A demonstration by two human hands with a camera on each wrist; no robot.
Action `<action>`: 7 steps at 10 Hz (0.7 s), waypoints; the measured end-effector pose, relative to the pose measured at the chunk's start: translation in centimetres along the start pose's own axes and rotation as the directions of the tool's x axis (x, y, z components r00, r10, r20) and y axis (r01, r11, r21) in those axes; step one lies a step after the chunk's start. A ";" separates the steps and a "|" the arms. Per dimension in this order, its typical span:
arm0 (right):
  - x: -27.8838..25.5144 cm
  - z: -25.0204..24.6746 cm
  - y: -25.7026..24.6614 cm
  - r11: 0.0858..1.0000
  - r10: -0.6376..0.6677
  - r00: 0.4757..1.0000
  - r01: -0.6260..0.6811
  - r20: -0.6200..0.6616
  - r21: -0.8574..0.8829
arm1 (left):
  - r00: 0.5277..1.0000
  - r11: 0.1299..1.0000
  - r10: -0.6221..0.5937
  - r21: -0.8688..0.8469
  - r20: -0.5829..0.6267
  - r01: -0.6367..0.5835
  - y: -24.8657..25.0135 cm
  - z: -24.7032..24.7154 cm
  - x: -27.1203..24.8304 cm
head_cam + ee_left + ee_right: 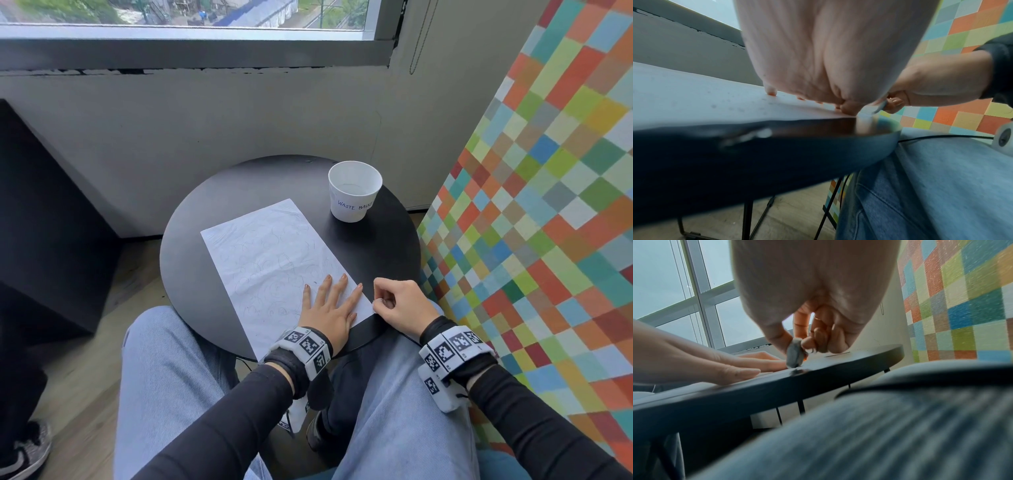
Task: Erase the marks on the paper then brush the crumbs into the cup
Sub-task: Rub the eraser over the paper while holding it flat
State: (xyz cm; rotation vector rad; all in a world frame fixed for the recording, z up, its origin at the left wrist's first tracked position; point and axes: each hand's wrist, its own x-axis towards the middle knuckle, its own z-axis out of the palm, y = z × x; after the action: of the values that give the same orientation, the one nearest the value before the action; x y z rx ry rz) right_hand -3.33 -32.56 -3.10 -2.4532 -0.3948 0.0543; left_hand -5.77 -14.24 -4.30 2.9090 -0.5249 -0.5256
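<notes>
In the head view a round black counter (205, 240) fills the middle of the frame, with the paper (267, 246) lying slantwise across it, faint pencil scribbles over most of the sheet and its lower corner past the counter's near rim. The left hand (327, 308) lies flat on the paper's lower right part, fingers straight and spread. Just right of it the right hand (397, 306) is curled, pinching something small at the paper's right edge. The cup (354, 190) — white, lettered "WASTE BASKE" — stands upright toward the upper right of the counter, well apart from both hands. In the left wrist view the palm fills the top of the frame, fingertips (771, 90) pressed on the sheet. In the right wrist view the thumb and fingers grip a grey eraser (795, 354), its lower end touching the counter's near rim — right beside the left hand's fingers.
</notes>
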 end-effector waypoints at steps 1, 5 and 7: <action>0.1 0.0 -0.1 0.999 -0.033 0.999 0.033 -0.014 0.011 | 1.000 1.000 0.003 0.000 0.002 -0.003 -0.1 -0.1 0.0; 0.3 0.0 0.0 1.000 -0.011 1.000 0.011 0.020 0.019 | 1.000 1.000 0.005 0.005 0.000 -0.005 -0.1 0.0 0.0; 0.2 0.3 0.0 0.999 -0.017 1.000 0.018 -0.026 0.046 | 1.000 1.000 0.006 0.015 -0.004 -0.006 0.0 -0.1 0.0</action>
State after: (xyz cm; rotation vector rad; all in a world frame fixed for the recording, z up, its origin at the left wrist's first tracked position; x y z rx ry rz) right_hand -3.17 -32.36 -3.33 -2.4018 -0.3999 0.0247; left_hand -5.74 -14.20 -4.24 2.9210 -0.5391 -0.5171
